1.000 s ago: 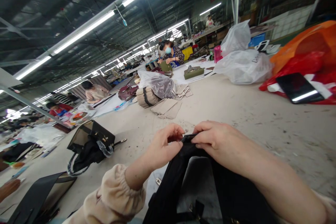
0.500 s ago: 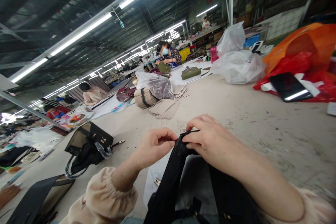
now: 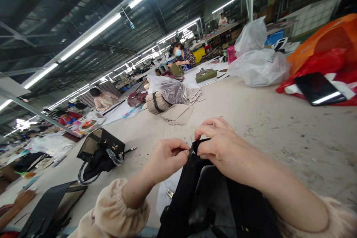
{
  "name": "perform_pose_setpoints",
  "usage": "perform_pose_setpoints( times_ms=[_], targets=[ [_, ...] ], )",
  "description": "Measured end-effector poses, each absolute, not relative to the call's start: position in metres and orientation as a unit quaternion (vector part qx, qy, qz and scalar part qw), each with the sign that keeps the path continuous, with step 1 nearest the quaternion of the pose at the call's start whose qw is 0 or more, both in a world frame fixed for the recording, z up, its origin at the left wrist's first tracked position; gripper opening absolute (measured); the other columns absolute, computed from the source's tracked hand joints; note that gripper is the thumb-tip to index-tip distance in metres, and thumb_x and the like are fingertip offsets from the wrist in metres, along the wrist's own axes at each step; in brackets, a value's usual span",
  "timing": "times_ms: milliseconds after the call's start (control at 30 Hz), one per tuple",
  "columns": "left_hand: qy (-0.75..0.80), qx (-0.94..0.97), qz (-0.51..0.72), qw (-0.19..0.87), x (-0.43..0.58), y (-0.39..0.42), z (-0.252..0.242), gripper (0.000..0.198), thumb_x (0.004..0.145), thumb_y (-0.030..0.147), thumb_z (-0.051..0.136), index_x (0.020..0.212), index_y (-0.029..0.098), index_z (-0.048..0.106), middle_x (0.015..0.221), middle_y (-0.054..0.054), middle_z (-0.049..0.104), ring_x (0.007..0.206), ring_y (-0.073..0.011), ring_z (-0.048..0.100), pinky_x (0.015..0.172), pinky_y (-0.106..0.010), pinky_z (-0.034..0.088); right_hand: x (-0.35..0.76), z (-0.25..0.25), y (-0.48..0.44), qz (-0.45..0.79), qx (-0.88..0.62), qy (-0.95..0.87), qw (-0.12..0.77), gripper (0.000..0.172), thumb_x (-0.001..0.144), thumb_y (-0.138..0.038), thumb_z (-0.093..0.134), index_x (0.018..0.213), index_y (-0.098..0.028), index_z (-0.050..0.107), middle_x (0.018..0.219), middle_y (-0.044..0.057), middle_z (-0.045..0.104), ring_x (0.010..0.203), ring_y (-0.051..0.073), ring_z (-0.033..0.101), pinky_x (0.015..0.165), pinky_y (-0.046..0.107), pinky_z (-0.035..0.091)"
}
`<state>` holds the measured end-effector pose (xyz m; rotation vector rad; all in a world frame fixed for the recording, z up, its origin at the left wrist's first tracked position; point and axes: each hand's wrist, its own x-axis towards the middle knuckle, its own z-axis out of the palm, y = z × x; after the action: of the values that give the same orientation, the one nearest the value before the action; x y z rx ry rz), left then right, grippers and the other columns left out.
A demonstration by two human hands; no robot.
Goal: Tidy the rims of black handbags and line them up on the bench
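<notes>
A black handbag [image 3: 184, 189] stands open in front of me at the bottom of the view, its greyish inside showing. My left hand [image 3: 170, 160] pinches the bag's upper edge at the far corner, thumb and forefinger together. Close beside it, my right hand [image 3: 220, 145] grips the same rim, with its fingers curled over the edge. The two sets of fingertips are almost touching. Left of the bag, a small metal clasp piece [image 3: 169, 193] shows over a white sheet. Whatever small part lies between the fingertips is hidden.
To the left lie another black bag [image 3: 111, 145] and a dark flat bag piece [image 3: 47, 204], with a co-worker's hand [image 3: 25, 198] near it. Ahead are card pieces [image 3: 178, 114] and a clear plastic bag [image 3: 167, 89]. On the right sit white plastic bags [image 3: 259, 68] and a black tablet [image 3: 318, 87].
The view has shifted slightly, so the table items appear a little further right. Both hands stay at the bag's corner with small finger movements. The co-worker's hand at left shows more.
</notes>
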<state>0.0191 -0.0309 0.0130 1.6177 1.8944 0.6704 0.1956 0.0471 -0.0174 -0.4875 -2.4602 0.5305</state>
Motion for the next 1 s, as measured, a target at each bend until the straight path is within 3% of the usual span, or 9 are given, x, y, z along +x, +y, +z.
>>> perform_pose_setpoints(
  times_ms=[333, 533, 767, 1000],
  targets=[
    [0.709, 0.599, 0.257, 0.271, 0.017, -0.034, 0.013, 0.021, 0.076, 0.025, 0.053, 0.074, 0.01, 0.067, 0.071, -0.005, 0.065, 0.068, -0.0139, 0.054, 0.062, -0.023, 0.042, 0.198, -0.021, 0.05, 0.191, -0.174, -0.918, 0.3, 0.025, 0.084, -0.013, 0.054, 0.066, -0.023, 0.066, 0.1, 0.001, 0.058, 0.101, 0.02, 0.041, 0.095, 0.043, 0.03],
    [0.705, 0.614, 0.258, 0.245, 0.014, -0.036, 0.011, 0.022, 0.078, 0.025, 0.052, 0.068, 0.012, 0.066, 0.065, -0.002, 0.061, 0.065, -0.0131, 0.054, 0.061, -0.022, 0.042, 0.191, -0.021, 0.048, 0.183, -0.195, -0.912, 0.312, 0.023, 0.085, -0.015, 0.054, 0.068, -0.023, 0.069, 0.096, 0.003, 0.06, 0.099, 0.021, 0.042, 0.091, 0.041, 0.033],
    [0.694, 0.622, 0.27, 0.241, 0.016, -0.038, 0.009, 0.024, 0.08, 0.029, 0.053, 0.069, 0.013, 0.068, 0.061, -0.001, 0.058, 0.064, -0.0131, 0.053, 0.059, -0.021, 0.042, 0.187, -0.024, 0.047, 0.181, -0.21, -0.909, 0.312, 0.01, 0.078, -0.022, 0.065, 0.073, -0.026, 0.073, 0.098, 0.004, 0.06, 0.1, 0.023, 0.042, 0.096, 0.047, 0.029],
    [0.685, 0.632, 0.262, 0.251, 0.022, -0.043, 0.016, 0.022, 0.078, 0.03, 0.057, 0.069, 0.012, 0.067, 0.065, -0.003, 0.061, 0.066, -0.0141, 0.054, 0.061, -0.022, 0.043, 0.183, -0.016, 0.045, 0.187, -0.222, -0.907, 0.307, 0.018, 0.08, -0.016, 0.062, 0.067, -0.025, 0.07, 0.09, 0.001, 0.063, 0.098, 0.021, 0.044, 0.103, 0.05, 0.019]
  ],
)
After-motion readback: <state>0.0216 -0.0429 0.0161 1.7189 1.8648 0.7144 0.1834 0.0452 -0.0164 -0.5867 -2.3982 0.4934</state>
